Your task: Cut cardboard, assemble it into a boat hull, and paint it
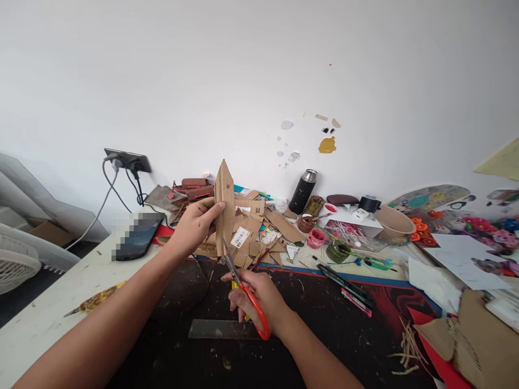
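Person's R hand (267, 296) is curled round the handles of orange-handled scissors (243, 286), thumb & fingers closed in on the grips; blades angle up to the low end of a cardboard strip (227, 194), but how wide they're parted I can't tell. L hand (197, 226) pinches that strip abt halfway up, thumb flat on the front, other fingers mostly hidden behind; strip's held upright above the desk, pointed end on top. Right behind it, a heap of cardboard scraps (284, 224), one piece w/ a white label (240, 237). Below the R hand, a clear flat strip (214, 329) lies on the dark mat (182, 356), partly hidden by the hand. To the right, a green cutter (344, 285) w/ a pink one (357, 302) just beside; beyond them, pots of green (338, 251), pink (315, 238) & brown (305, 223) paint, then a black flask (303, 193) tilted near the wall. Far R: a tan bowl (393, 220), coloured flowers (484, 229), white paper (466, 259), more cardboard (478, 335) & a bunch of pale fibres (407, 346). On the L, a phone (140, 236) at the back of the desk, a yellow-brown patterned thing w/ a pointed tip (95, 300) nearer, & a wall socket (127, 160) w/ plugs in above.
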Tool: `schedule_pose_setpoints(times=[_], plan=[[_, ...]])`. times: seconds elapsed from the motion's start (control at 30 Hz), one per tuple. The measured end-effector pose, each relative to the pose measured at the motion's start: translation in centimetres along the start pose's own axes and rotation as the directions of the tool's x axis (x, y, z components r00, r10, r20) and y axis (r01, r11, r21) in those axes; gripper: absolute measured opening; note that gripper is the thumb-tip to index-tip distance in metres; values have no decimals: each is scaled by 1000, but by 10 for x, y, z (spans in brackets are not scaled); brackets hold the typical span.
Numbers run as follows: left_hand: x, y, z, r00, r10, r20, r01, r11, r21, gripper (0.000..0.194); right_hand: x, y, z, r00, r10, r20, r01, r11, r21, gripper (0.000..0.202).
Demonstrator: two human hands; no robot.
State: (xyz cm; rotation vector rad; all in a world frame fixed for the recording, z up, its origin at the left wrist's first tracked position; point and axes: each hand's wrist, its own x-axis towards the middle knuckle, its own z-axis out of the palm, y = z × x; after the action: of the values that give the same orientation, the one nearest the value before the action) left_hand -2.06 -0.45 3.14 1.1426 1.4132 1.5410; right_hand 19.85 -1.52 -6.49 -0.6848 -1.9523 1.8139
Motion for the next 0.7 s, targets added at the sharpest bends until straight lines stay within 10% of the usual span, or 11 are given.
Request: schedule_pose_setpoints(times=[0.7], plan=[[2, -5, 0, 1000, -6, 6, 5, 999, 33, 42, 0, -13, 1, 997, 50, -51, -54, 996, -71, 47]])
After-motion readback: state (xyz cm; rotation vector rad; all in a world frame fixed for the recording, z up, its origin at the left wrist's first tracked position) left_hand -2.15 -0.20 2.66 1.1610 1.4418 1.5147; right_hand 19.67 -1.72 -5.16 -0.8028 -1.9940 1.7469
